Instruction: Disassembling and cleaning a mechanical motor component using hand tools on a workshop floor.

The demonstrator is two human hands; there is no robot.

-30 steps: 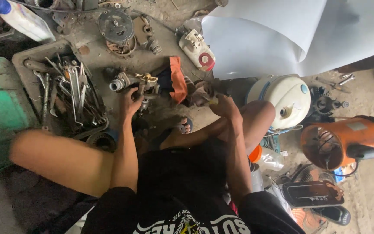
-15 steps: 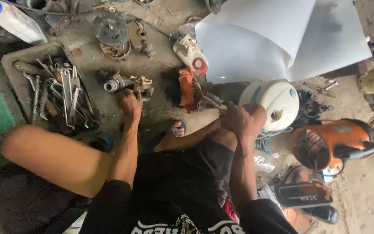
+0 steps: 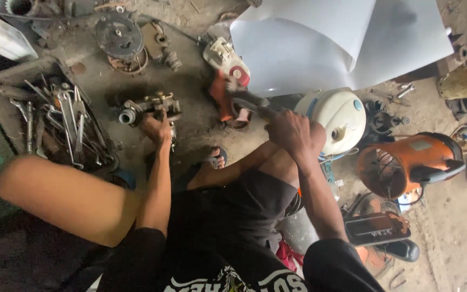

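On dirty floor, my left hand gripped brass pump part; right hand closed around dark tool, tray far left.

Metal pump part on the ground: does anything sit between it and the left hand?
Nothing visible does. The left hand already rests against the near side of the metal pump part, fingers on it. The right hand is off to the side, gripping a dark tool handle near the orange tool.

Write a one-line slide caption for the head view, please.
Seated on a workshop floor, left hand on a metal pump part, right hand gripping a tool.
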